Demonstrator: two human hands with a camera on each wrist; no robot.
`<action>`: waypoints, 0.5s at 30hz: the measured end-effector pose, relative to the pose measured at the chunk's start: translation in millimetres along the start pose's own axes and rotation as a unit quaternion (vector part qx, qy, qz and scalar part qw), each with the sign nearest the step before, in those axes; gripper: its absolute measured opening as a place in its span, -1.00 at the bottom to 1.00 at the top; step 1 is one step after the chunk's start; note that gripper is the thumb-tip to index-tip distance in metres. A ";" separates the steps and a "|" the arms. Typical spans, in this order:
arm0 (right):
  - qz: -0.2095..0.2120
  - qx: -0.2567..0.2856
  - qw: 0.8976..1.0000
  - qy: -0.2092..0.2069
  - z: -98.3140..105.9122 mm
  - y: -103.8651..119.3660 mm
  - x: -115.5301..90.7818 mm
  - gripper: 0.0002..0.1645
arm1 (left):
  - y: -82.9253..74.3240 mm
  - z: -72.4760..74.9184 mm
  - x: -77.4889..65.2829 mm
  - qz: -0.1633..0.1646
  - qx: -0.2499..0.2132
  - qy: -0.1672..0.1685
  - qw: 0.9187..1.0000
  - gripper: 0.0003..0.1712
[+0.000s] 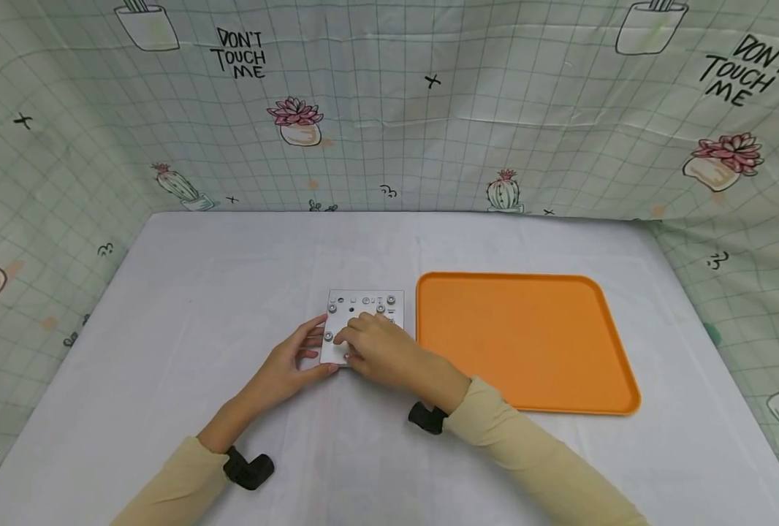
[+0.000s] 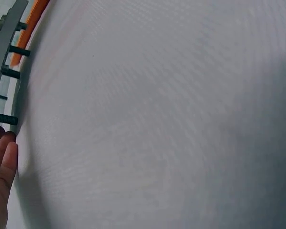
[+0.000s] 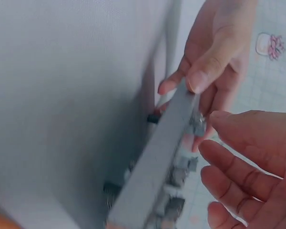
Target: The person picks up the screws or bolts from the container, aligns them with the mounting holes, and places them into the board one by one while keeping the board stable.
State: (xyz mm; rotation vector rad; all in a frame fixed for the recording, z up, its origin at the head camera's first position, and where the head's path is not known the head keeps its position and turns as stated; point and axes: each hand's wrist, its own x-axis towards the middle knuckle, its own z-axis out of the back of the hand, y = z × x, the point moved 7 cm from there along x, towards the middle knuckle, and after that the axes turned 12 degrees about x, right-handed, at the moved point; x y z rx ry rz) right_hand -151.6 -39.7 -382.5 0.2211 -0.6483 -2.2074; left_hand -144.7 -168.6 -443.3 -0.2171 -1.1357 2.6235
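A flat metal plate (image 1: 345,321) with several bolts and nuts on its face stands in the middle of the table. In the left wrist view, threaded bolt ends (image 2: 10,72) stick out beneath it. My left hand (image 1: 295,359) grips the plate's left side, its thumb on the near corner and its fingers spread along the left edge. Over the plate hovers my right hand (image 1: 383,349), hiding much of its near right part. The right wrist view has this hand's thumb and bent index fingertip right beside a corner nut (image 3: 198,125), with a gap between thumb and index.
An orange tray (image 1: 527,343) lies on the white-covered table (image 1: 232,292), just right of the plate. Patterned cloth (image 1: 389,131) hangs behind and along both sides. Each wrist carries a black camera mount (image 1: 249,469).
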 end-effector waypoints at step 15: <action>-0.013 0.006 0.993 -0.118 72.5 -45.8 -60.0 -0.56 | -72.1 46.4 14.3 -0.143 0.178 -0.033 0.973 -0.46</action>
